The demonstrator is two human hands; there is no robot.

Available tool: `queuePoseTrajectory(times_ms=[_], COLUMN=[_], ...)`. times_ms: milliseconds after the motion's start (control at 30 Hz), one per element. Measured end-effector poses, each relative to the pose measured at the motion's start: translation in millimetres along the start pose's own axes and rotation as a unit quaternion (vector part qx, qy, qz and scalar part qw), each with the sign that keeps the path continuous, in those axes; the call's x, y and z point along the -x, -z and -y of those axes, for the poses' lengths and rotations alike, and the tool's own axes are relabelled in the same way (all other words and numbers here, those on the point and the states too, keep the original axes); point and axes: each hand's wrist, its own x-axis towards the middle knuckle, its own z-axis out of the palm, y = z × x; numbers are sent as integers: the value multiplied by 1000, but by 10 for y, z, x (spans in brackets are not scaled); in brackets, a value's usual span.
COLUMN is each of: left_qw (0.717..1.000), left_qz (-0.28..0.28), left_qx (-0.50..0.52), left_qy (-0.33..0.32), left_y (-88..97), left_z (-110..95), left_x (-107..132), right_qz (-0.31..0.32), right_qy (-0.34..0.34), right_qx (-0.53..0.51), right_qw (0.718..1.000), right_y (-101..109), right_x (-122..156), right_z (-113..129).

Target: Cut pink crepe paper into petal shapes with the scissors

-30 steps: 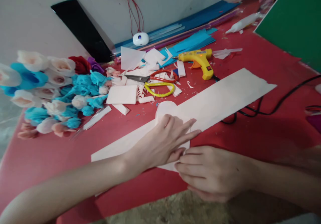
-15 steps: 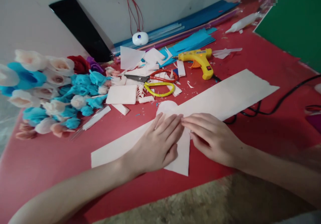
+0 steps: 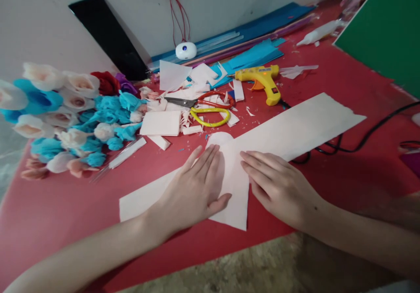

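A long strip of pale pink paper [image 3: 295, 129] lies slantwise across the red table [image 3: 344, 78]. On top of it sits a petal-shaped paper piece [image 3: 233, 183] with a rounded far end and a pointed near end. My left hand [image 3: 197, 188] lies flat on the left side of that piece, fingers stretched out and together. My right hand [image 3: 278, 183] rests flat on its right edge, fingers extended, pressing the paper to the table. Neither hand grips anything.
Scissors with red and yellow handles [image 3: 205, 107] lie among paper scraps behind the strip. A yellow glue gun [image 3: 262, 78] stands further back, its black cord [image 3: 361, 140] running right. Paper flowers [image 3: 65, 113] are piled at the left. Blue sheets [image 3: 249, 52] and a green board [image 3: 387, 30] lie at the back.
My right hand came up from the table's near edge, where it pinched the petal's tip, and now lies flat beside the petal. My left hand slid slightly left, uncovering more of the petal.
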Motion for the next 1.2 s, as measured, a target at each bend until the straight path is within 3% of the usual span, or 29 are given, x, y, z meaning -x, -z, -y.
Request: queuePoseTrajectory(times_ms=[167, 367, 533, 800, 1033, 1200], left_qw=[999, 998, 998, 994, 989, 985], left_qz=[-15, 1, -12, -5, -7, -7], left_qx=[-39, -52, -44, 90, 127, 146], left_qy=[16, 31, 45, -69, -69, -92], left_y=[8, -38, -17, 58, 16, -15], left_z=[85, 133, 69, -39, 19, 29], left_x=[68, 93, 102, 107, 100, 102], right_qz=[-3, 17, 25, 22, -8, 13], right_qy=[1, -86, -80, -98, -174, -292], right_qx=[-14, -61, -55, -119, -246, -345], right_qw=[1000, 994, 995, 988, 953, 892], right_y=[-16, -66, -93, -71, -22, 38], right_x=[1, -29, -42, -64, -129, -182], right_z=[-34, -129, -165, -162, -131, -92])
